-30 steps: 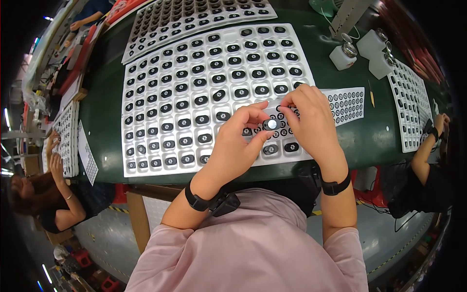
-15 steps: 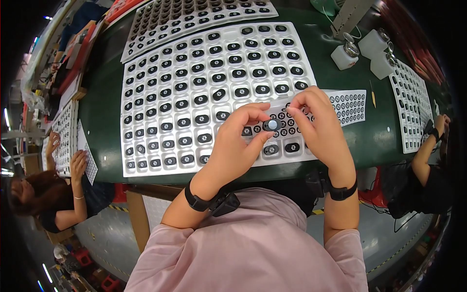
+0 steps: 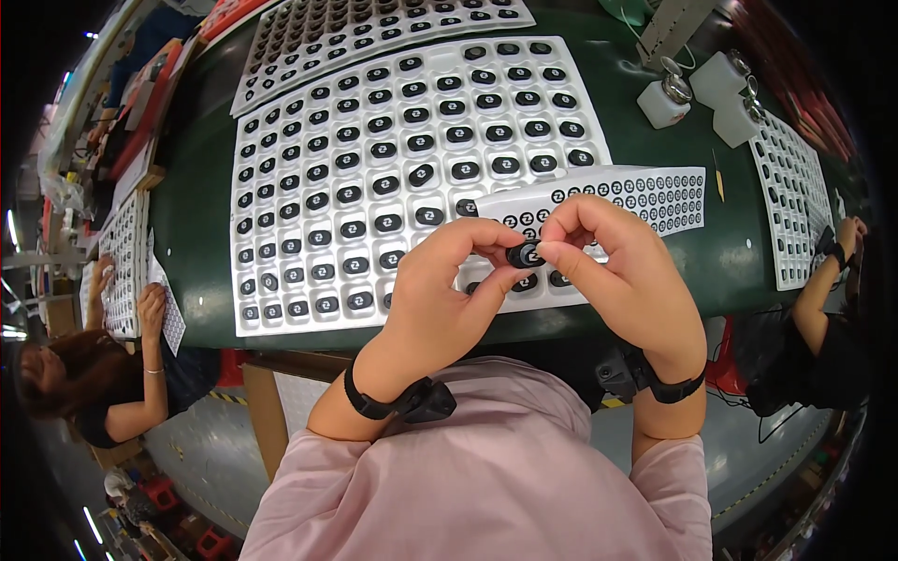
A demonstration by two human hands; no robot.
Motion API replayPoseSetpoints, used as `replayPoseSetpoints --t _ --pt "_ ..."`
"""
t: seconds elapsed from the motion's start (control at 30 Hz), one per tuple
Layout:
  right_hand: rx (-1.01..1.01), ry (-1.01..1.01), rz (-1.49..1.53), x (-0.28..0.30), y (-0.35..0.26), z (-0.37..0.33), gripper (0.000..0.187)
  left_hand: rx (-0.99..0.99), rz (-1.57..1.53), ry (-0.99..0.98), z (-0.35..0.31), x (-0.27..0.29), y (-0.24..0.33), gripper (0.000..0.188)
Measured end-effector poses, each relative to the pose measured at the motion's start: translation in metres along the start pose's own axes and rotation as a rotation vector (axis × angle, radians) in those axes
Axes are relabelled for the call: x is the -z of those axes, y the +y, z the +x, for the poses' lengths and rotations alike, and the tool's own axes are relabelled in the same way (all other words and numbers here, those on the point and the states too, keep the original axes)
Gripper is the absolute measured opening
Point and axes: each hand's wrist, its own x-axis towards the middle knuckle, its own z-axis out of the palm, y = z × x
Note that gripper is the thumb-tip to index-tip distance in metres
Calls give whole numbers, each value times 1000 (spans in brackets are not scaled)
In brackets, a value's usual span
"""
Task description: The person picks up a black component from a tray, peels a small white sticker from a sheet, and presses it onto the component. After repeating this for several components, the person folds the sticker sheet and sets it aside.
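Between the thumb and fingers of my left hand is a small black oval part. My right hand is closed in a pinch on a round black sticker with a white mark, held against the part's face. Whether the sticker lies flat is partly hidden by my fingertips. Beneath both hands, a white sheet of round stickers lies over the right part of a white moulded tray. Rows of similar black oval parts, bearing white marks, fill most of its pockets.
Another filled tray lies beyond mine on the green table. White dispenser bottles and a thin yellow-handled tool stand or lie to the right. People work at trays on the left and right.
My right hand has come down from the sticker sheet to the part in my left hand. The part's pale round face now has a black sticker at it. The sheet lies slightly shifted.
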Motion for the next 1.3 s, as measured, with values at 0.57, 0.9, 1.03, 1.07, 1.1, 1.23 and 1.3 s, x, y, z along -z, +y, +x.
replayPoseSetpoints --t 0.57,0.9,1.03,1.07,1.1,1.23,1.3 --pt "20 -18 -114 1 -8 2 9 -64 98 9 0 1 7 30" --pt "39 -12 -168 2 -8 2 8 -87 98 20 1 0 6 30" --pt "35 -10 -190 1 -7 2 8 -82 104 24 0 -1 6 29" --pt "40 -8 -192 0 -7 2 8 -78 105 26 0 -1 6 29" --pt "43 -4 -195 0 -7 2 9 -74 105 27 0 -1 7 29" --pt "48 45 -123 -4 -9 0 8 -83 71 28 -1 0 6 29" --pt "52 66 -86 -8 -8 0 8 -81 51 33 -2 0 5 29"
